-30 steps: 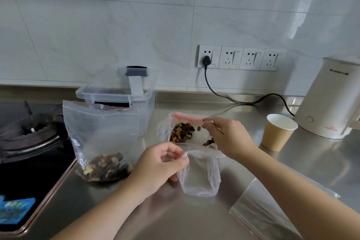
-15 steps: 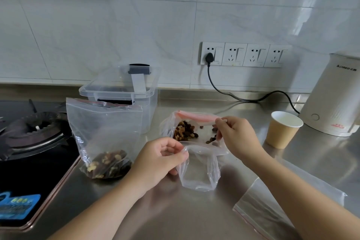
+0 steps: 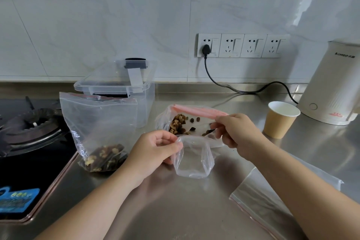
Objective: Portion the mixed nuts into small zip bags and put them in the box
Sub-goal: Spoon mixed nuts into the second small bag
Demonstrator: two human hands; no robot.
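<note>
A small clear zip bag [image 3: 192, 157] stands open and empty on the steel counter; my left hand [image 3: 155, 149] pinches its left rim. Just behind it lies a pink-topped bag of mixed nuts [image 3: 187, 121], its mouth facing me. My right hand [image 3: 236, 132] pinches that bag's right edge near the pink zip strip. A larger zip bag [image 3: 99, 132] with nuts at its bottom stands upright to the left. Behind it sits the clear plastic box [image 3: 144, 101], its lid [image 3: 116, 76] resting loosely on top.
A gas hob [image 3: 33, 130] fills the left side. A paper cup [image 3: 280, 121] and a white kettle [image 3: 335, 85] stand at the right, with a black cable [image 3: 233, 88] along the wall. Flat empty zip bags [image 3: 272, 198] lie under my right forearm.
My right hand has moved from the nut bag's mouth to its right edge and now pinches it. My left hand keeps its hold on the small bag.
</note>
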